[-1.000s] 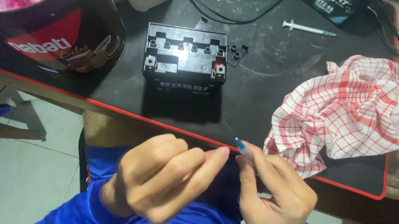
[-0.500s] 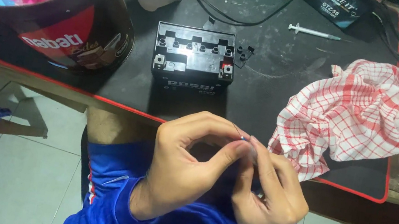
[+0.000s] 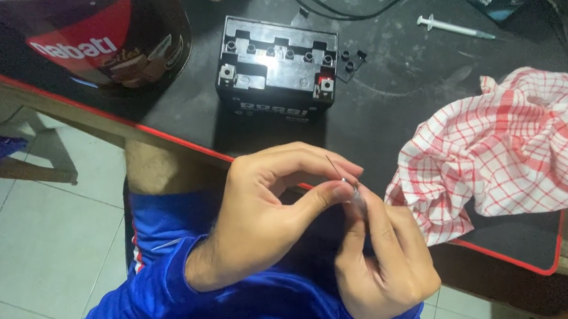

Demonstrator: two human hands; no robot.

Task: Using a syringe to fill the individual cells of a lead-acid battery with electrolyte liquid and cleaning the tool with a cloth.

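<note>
Both hands are meeting at the table's near edge: left hand (image 3: 266, 219) and right hand (image 3: 383, 259) are pinching a thin, silvery needle (image 3: 337, 173), its tip angling far-left. A black battery (image 3: 276, 69) is sitting just beyond, a red-checked cloth (image 3: 518, 154) lying to the right.

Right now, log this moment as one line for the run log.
left hand: pinching needle tip | right hand: holding needle base | battery: on mat, untouched | checked cloth: beside battery
</note>
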